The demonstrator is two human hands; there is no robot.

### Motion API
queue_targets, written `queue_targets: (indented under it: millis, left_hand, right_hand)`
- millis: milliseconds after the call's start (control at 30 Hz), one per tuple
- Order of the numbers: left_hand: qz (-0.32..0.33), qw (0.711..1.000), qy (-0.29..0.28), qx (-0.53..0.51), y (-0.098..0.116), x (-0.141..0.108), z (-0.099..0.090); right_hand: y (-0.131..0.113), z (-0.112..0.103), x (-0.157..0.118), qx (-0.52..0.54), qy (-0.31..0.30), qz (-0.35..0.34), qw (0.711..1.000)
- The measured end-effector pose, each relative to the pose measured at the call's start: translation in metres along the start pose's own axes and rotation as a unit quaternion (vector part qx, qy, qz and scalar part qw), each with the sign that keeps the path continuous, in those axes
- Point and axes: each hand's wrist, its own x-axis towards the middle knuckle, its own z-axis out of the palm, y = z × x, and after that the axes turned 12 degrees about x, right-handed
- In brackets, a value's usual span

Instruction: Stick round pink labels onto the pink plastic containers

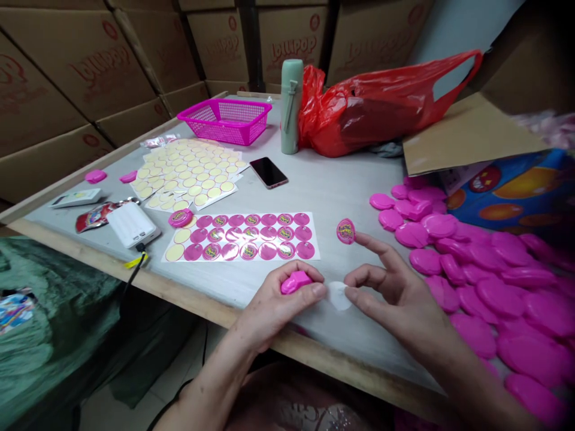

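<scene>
My left hand [283, 299] is closed around a small pink plastic case [295, 282]. Between my two hands is a thin, whitish round piece [339, 297], its right edge pinched by my right hand [395, 293]. The left thumb tip comes close to that piece's left edge; whether they touch I cannot tell. A round pink sticker [345, 231] with yellow lettering clings to the raised right forefinger. Beyond the hands lies a sheet of pink round stickers [247, 236], with several yellowish bare circles at its left end. One labelled pink case [180, 218] rests on the sheet's upper left corner.
Many pink cases [485, 263] are heaped at right by an open carton [471, 140]. Used sticker sheets [193, 170], a phone [268, 172], a white power bank [132, 224] with cable, a pink basket [224, 123], a green flask [291, 108] and a red bag [359, 114] occupy the table.
</scene>
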Motion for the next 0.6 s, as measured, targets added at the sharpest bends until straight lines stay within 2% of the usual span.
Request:
queue_targets:
  millis: [133,267,333,400,467,533,600]
  left_hand:
    - [-0.033,0.999,-0.016,-0.003,0.001,0.000,0.004]
    - [-0.093,0.989,-0.070,-0.086,-0.001,0.001,0.002]
    - [-0.113,0.982,-0.081,-0.131,-0.003,0.002,0.000]
    - [-0.131,0.971,-0.081,-0.184,-0.004,0.001,-0.001]
    - [-0.154,0.957,-0.089,-0.229,-0.004,0.000,-0.001]
    - [-0.175,0.945,-0.112,-0.252,-0.004,-0.002,0.002]
    - [-0.191,0.936,-0.130,-0.264,-0.005,-0.003,0.005]
  right_hand:
    - [0.000,0.000,-0.001,0.007,-0.037,0.019,0.999]
    - [-0.004,-0.005,0.001,0.075,-0.105,0.065,0.990]
    - [-0.007,-0.009,0.003,0.088,-0.113,0.055,0.988]
    - [-0.009,-0.013,0.003,0.060,-0.087,-0.001,0.994]
    - [-0.009,-0.014,0.001,-0.004,-0.046,-0.096,0.994]
    - [-0.007,-0.012,-0.002,-0.062,-0.033,-0.192,0.979]
    - [-0.004,-0.008,-0.006,-0.091,-0.054,-0.255,0.961]
